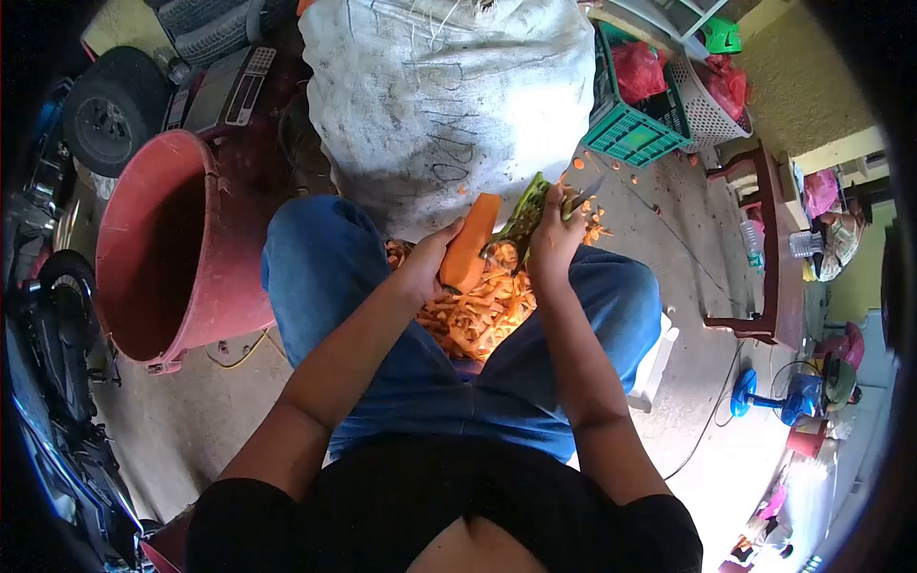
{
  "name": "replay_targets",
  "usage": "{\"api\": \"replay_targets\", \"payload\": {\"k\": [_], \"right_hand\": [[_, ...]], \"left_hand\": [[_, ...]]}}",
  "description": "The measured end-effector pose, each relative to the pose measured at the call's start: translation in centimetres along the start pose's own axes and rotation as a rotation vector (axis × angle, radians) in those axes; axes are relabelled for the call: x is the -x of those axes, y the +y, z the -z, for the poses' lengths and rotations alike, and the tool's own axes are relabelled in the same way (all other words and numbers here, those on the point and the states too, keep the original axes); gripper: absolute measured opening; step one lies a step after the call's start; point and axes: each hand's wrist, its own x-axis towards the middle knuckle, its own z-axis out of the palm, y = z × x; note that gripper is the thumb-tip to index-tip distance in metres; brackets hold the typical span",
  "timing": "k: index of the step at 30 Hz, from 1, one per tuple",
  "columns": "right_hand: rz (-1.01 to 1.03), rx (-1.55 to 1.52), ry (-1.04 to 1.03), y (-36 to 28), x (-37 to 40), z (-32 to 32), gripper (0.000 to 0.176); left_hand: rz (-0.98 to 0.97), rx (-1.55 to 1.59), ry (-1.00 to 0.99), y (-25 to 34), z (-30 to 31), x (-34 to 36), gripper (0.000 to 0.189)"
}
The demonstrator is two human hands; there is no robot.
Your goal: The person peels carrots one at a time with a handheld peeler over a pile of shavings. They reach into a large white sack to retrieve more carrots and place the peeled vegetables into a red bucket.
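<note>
My left hand [430, 258] grips a thick orange carrot [470, 241] from below, holding it tilted up over my lap. My right hand [552, 234] is closed on a green-handled peeler [525, 215], its blade end [585, 194] sticking out past my fingers, right beside the carrot's upper end. A heap of orange carrot peelings [482, 310] lies between my knees, under both hands. I am seated in blue jeans.
A big white sack [449, 86] stands just ahead of my knees. A large red tub [158, 248] sits at my left, tyres [115, 105] behind it. A green crate [630, 129] and white basket [707, 105] stand at the back right, a wooden bench [764, 248] farther right.
</note>
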Motion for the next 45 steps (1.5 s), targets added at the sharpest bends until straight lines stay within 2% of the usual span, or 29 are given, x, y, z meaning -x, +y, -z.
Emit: {"api": "replay_targets", "payload": {"k": [3,5,6,7,9,10,11,12,13,15,16,17,18,20,21,22,23,25,26,27,28,31,33,36,37,39,40,42,45], "right_hand": [[0.154,0.248,-0.049,-0.9,2.8,-1.5,0.024],[0.361,0.463,-0.085,0.6,3.3,-1.9,0.023],[0.340,0.404,-0.050,-0.3,3.1,-2.3,0.021],[0.339,0.448,0.027,0.0,2.2,-1.9,0.021],[0.300,0.535,0.238,2.3,-2.3,0.8,0.019],[0.242,0.278,0.388,2.1,-6.5,4.3,0.020],[0.326,0.449,0.530,2.1,-7.7,6.3,0.022],[0.174,0.375,0.595,-0.6,-7.1,6.0,0.025],[0.178,0.376,0.599,-0.5,-7.0,6.0,0.025],[0.198,0.368,0.445,0.1,-6.3,5.8,0.024],[0.295,0.266,0.385,-0.2,-4.6,3.8,0.023],[0.259,0.380,0.279,0.6,-3.4,3.0,0.023],[0.165,0.233,0.213,-1.6,-0.6,0.4,0.022],[0.168,0.260,-0.032,0.8,1.0,-0.7,0.019],[0.368,0.389,-0.073,0.4,2.2,-1.8,0.018],[0.407,0.438,-0.110,0.1,3.0,-2.4,0.017],[0.446,0.486,-0.150,0.0,3.4,-2.7,0.016],[0.365,0.502,-0.100,0.2,2.5,-2.5,0.017],[0.285,0.521,-0.047,0.4,1.7,-2.3,0.018],[0.330,0.517,0.049,0.4,0.5,-1.7,0.023],[0.252,0.578,0.166,-0.2,-0.9,-0.9,0.027],[0.391,0.531,0.425,0.0,-4.9,2.3,0.026],[0.238,0.458,0.465,0.3,-5.4,4.0,0.027],[0.235,0.297,0.347,0.4,-4.2,3.3,0.025],[0.235,0.295,0.340,-0.4,-2.9,2.2,0.025],[0.085,0.059,0.125,-1.8,0.2,-0.3,0.024],[0.171,0.183,0.056,-0.4,0.8,-0.7,0.023],[0.286,0.365,-0.056,1.0,2.4,-1.7,0.022],[0.279,0.450,-0.091,-0.3,3.1,-2.5,0.022]], "left_hand": [[0.011,0.143,-0.096,-1.0,0.4,-0.4,0.037],[-0.014,0.232,-0.160,-1.2,0.2,-0.5,0.036],[-0.020,0.134,-0.084,-1.0,-0.6,0.2,0.037],[-0.022,0.133,-0.080,-0.5,-1.1,1.1,0.037],[0.078,-0.223,-0.149,0.0,-1.8,2.3,0.039],[0.169,-0.251,-0.206,-0.4,-1.5,2.3,0.039],[0.171,-0.257,-0.212,-0.4,-1.8,2.5,0.039],[0.164,-0.222,-0.193,-0.4,-2.3,2.7,0.040],[0.159,-0.183,-0.173,-0.4,-2.5,2.8,0.041],[0.163,-0.142,-0.143,-0.1,-2.5,2.2,0.042],[0.161,-0.101,-0.105,0.0,-2.4,1.8,0.042],[0.158,-0.097,-0.102,-0.3,-2.0,1.3,0.042],[0.107,-0.050,-0.079,-0.7,-1.4,0.6,0.042],[0.056,-0.006,-0.052,-0.9,-1.4,0.7,0.042],[-0.106,-0.037,-0.090,-0.9,-2.0,1.4,0.041],[-0.266,-0.067,-0.127,-1.0,-2.3,1.9,0.041],[-0.266,-0.067,-0.124,-0.9,-2.0,1.6,0.041],[0.043,0.218,-0.055,-0.6,-1.1,0.2,0.036],[0.017,0.108,-0.152,-0.5,-0.4,0.1,0.035],[0.014,0.106,-0.154,-0.4,-0.5,0.3,0.035],[0.035,0.012,-0.136,-0.3,-0.9,0.6,0.038],[0.105,-0.170,-0.080,-0.6,-1.7,1.7,0.042],[0.094,-0.124,-0.068,-0.9,-1.7,1.6,0.042],[0.135,-0.083,-0.162,0.2,-2.0,2.5,0.042],[0.130,-0.079,-0.159,0.2,-2.0,2.5,0.042],[0.137,-0.013,-0.059,0.2,-2.1,2.2,0.039],[0.134,-0.014,-0.056,0.0,-1.7,1.8,0.039],[0.084,0.303,-0.236,-0.7,-0.7,0.6,0.038],[0.054,0.130,-0.193,-0.9,-0.4,0.9,0.039]]}}
